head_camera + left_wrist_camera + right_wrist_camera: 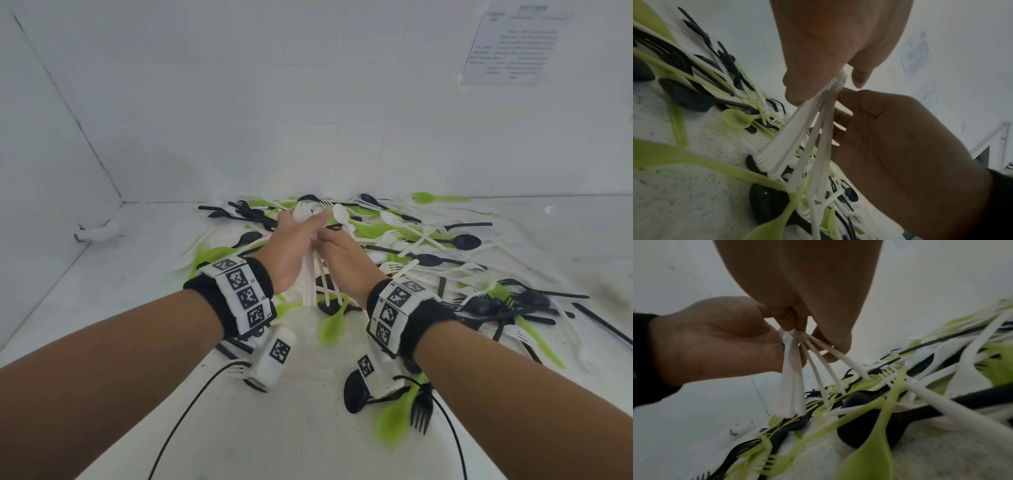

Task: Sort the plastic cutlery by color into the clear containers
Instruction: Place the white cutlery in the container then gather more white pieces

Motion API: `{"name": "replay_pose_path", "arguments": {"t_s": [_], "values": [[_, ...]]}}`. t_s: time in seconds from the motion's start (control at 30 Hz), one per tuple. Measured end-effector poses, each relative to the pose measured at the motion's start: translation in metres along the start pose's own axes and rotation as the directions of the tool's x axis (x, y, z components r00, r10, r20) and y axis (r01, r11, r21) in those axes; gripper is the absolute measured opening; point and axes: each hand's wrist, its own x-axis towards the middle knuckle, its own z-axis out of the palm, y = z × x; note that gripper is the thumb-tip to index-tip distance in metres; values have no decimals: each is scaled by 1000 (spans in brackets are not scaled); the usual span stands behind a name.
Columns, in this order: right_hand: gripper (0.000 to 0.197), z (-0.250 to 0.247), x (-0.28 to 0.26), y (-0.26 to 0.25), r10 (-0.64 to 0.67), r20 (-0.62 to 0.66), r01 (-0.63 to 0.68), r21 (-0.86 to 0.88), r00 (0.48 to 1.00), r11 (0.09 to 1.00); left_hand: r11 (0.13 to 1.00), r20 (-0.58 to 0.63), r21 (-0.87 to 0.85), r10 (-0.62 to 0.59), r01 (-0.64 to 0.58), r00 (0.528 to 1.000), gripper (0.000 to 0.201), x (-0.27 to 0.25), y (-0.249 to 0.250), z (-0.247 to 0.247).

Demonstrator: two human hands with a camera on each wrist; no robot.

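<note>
The left hand (291,246) is raised over the middle of the pile, fingers and thumb curled round a bundle of white cutlery (317,274), gripping it near the heads so the handles hang down and fan out toward the person. The right hand (346,260) sits just beside it, touching the same bundle; in the right wrist view its fingertips (791,321) pinch where the white pieces meet. Judging by this, the hands are gathering one colour at a time, and the right is tidying or adding to what the left holds so the lot can go in together.

Largest thing in view: a white table (102,308) set into a corner of white walls, with a printed sheet (507,44) taped up at the far right. Spread across the table is a loose, tangled heap of plastic cutlery (428,246) in white, black and lime green: spoons, forks and long handles crossing one another. Nearer the person, apart from the heap, lie a green spoon (334,325), a black fork (421,411) and a black spoon (356,390).

Both wrists wear black bands with square-patterned markers; thin black cables trail back across the table. No clear containers show in any view, so most of the sorting looks still to come
</note>
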Motion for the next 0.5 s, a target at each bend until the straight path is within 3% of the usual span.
{"name": "replay_pose_path", "arguments": {"t_s": [0.17,0.23,0.3,0.37,0.43,0.5], "values": [[23,5,2,9,-37,-40,36,-25,999,999,998,7,-63,-9,9,1000,62,1,1,-3],[32,7,2,7,-41,-41,41,11,998,999,994,20,-112,2,0,1000,41,-1,3,-5],[58,10,0,7,14,-71,-10,49,997,999,980,-2,-197,14,-14,1000,22,-3,9,-6],[74,10,-1,14,102,-114,-91,104,988,990,956,-49,-293,7,-21,999,19,0,17,-12],[74,10,-1,17,219,-36,-205,236,975,950,914,-75,-405,-9,-22,997,19,5,23,-18],[64,11,0,16,264,70,-273,257,962,927,888,-79,-460,-20,-19,997,18,6,27,-20]]}}
